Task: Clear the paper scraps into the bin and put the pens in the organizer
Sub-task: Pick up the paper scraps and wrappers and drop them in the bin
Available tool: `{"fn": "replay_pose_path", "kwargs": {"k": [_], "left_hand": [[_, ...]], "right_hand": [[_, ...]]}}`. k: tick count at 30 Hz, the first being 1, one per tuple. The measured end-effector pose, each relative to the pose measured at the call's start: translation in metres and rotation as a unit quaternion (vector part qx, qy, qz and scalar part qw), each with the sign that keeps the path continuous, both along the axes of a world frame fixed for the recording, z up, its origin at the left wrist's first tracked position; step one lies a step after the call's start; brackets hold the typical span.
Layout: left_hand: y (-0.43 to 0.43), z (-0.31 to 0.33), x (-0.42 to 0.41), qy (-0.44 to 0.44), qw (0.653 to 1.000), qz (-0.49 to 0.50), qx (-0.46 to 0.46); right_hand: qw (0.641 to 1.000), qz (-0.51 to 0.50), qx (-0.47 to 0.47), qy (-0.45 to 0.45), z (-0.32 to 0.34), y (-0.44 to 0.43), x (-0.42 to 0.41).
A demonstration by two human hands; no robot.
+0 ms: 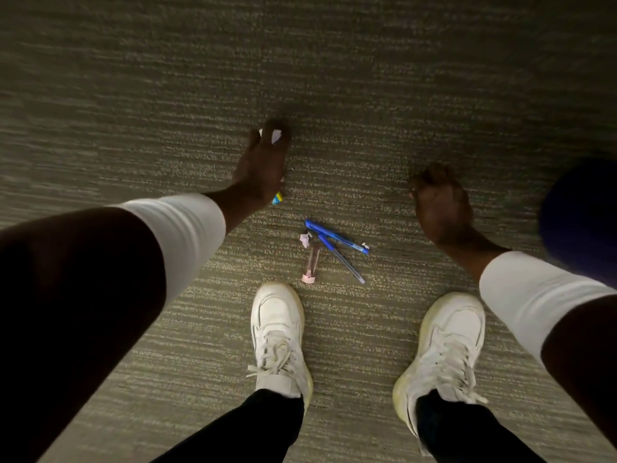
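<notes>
We stand on a grey-green ribbed carpet point(367, 95), our two white sneakers point(278, 332) planted at the bottom of the view, black trouser legs above them. Both arms reach down in white sleeves point(187, 228). Our left hand point(263, 162) is curled over white paper scraps point(275, 135) at its fingertips, and a blue and yellow object point(277, 198) pokes out below its palm. Our right hand point(437, 202) hangs loosely curled above the carpet, apart from the pens, and we cannot tell whether it grips anything. On the floor between the hands and shoes lie two blue pens point(337, 238), crossing each other, with a pink pen point(312, 262) just beside them. A small paper scrap point(304, 238) lies touching the pink pen's top end, and another tiny one point(365, 244) sits by a blue pen's tip.
</notes>
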State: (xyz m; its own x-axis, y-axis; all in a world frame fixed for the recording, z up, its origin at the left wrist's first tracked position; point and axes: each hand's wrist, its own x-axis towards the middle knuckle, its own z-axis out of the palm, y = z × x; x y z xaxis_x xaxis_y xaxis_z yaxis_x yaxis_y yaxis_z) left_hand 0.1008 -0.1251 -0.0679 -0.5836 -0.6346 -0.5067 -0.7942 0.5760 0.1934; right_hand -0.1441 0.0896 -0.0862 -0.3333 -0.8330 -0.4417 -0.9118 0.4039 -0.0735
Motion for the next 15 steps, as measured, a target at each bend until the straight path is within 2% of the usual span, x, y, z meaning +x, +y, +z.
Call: {"fn": "replay_pose_path", "kwargs": {"k": [3, 10, 13, 15], "left_hand": [[0.009, 0.003, 0.000, 0.020, 1.000, -0.007, -0.023], [0.026, 0.005, 0.021, 0.106, 0.989, 0.100, -0.033], [0.036, 0.003, 0.033, 0.072, 0.994, 0.079, 0.010], [0.041, 0.001, 0.039, 0.043, 0.998, 0.046, 0.008]], "right_hand": [[1.000, -0.007, 0.000, -0.017, 0.003, -0.004, 0.001], [0.983, -0.060, -0.083, -0.154, 0.020, 0.005, 0.035], [0.976, -0.068, -0.082, -0.189, 0.021, 0.005, 0.056], [0.975, -0.070, -0.070, -0.200, 0.023, 0.001, 0.073]]}}
